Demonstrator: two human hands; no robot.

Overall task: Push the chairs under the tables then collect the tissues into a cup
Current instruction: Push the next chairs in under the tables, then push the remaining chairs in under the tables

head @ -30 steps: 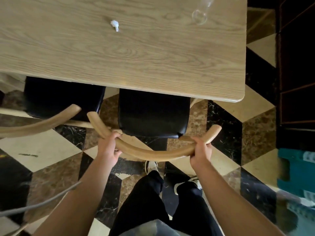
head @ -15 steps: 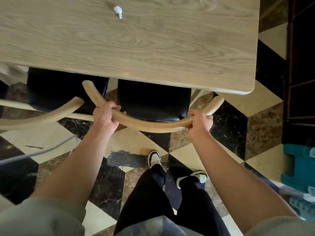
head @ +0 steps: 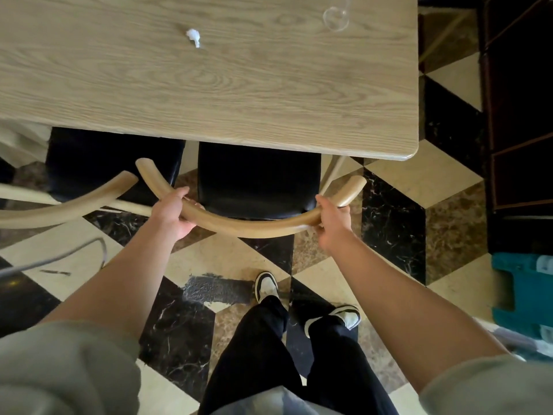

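Note:
A chair with a black seat (head: 257, 181) and a curved wooden backrest (head: 254, 229) stands at the near edge of the light wooden table (head: 269, 100), its seat partly under the tabletop. My left hand (head: 172, 215) grips the backrest's left part and my right hand (head: 333, 218) grips its right part. A small crumpled white tissue (head: 194, 37) lies on the table at the far middle. A clear cup (head: 336, 16) stands near the far right corner, cut off by the top edge of the view.
A second chair, with a black seat (head: 113, 163) and curved backrest (head: 74, 205), stands to the left, almost touching the first. A dark cabinet (head: 520, 115) and a teal crate (head: 526, 292) are on the right. A grey cable (head: 59, 259) hangs at the left.
Both hands have pushed the chair forward, so more of its seat lies under the tabletop. The backrest now sits closer to the table's edge.

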